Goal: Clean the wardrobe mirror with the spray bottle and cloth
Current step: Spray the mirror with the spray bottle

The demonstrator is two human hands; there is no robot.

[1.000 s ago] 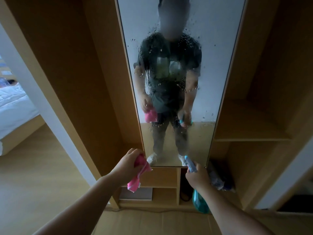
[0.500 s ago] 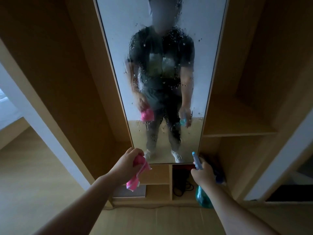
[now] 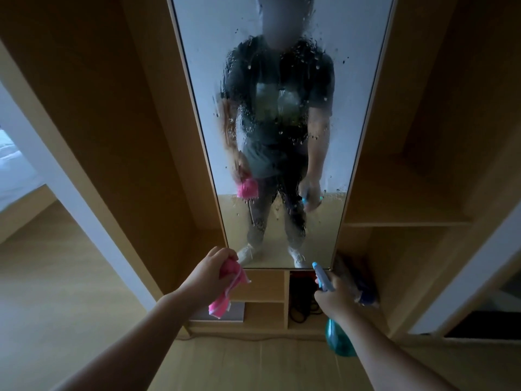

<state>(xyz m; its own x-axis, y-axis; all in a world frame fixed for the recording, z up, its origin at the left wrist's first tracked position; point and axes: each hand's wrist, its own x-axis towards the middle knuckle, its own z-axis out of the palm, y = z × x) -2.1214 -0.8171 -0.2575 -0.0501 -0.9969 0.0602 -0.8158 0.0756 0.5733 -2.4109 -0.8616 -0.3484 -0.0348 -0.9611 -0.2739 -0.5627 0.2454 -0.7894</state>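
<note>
Spray bottle (image 3: pixel 339 341) lower in right hand (image 3: pixel 334 301), cloth (image 3: pixel 221 304) in left hand (image 3: pixel 210 273)

wardrobe mirror (image 3: pixel 279 131): tall, upright, glass beaded with droplets. spray bottle (image 3: pixel 337 340): teal body, blue nozzle toward the mirror, in right hand (image 3: pixel 332 300). cloth (image 3: pixel 235 277): pink, bunched, hanging from left hand (image 3: pixel 211 275).

Dim overall, with the wardrobe (image 3: pixel 118 142) in flat brown shade. The brightest patch is the pale wall reflected in the mirror (image 3: pixel 361 80); cool daylight also spills in at the far left, washing out the bed (image 3: pixel 14 170). Droplets on the glass smear the reflection (the figure looks mottled and soft). The wide lens bows straight edges outward toward the corners. The low cubby (image 3: pixel 303 297) is nearly black. Only the pink cloth (image 3: pixel 220 305) and blue spray bottle (image 3: pixel 338 342) carry strong colour.
</note>
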